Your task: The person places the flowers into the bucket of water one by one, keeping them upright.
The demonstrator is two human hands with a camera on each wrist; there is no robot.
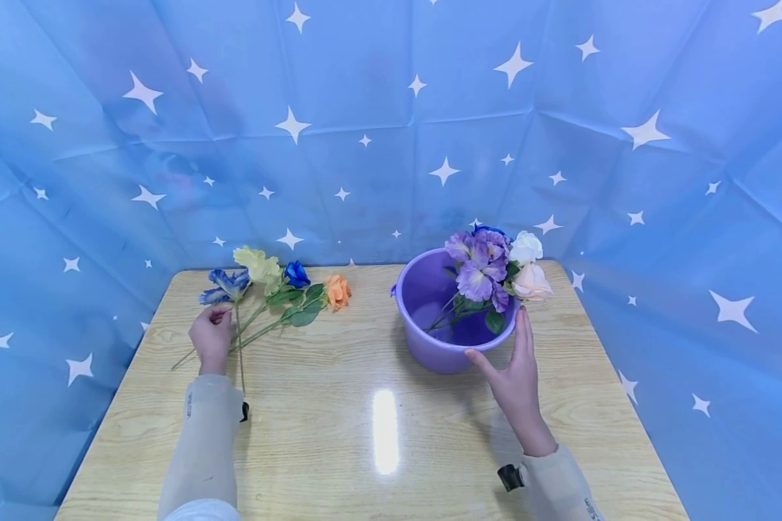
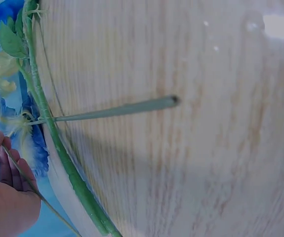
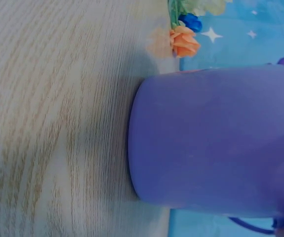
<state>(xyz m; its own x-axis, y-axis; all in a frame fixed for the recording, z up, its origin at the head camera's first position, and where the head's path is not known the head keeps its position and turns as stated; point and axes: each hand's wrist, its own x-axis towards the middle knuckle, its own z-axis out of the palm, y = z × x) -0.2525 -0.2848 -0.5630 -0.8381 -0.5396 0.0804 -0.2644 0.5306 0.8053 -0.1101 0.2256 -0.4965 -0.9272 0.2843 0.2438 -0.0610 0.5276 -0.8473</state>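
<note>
The left hand [image 1: 212, 337] pinched a thin green stem [image 2: 58, 215]. Unclenched, the right hand [image 1: 518, 383] touched a round purple bucket [image 1: 433, 356].

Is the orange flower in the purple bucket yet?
No, the orange flower lies on the table, to the left of the purple bucket.
</note>
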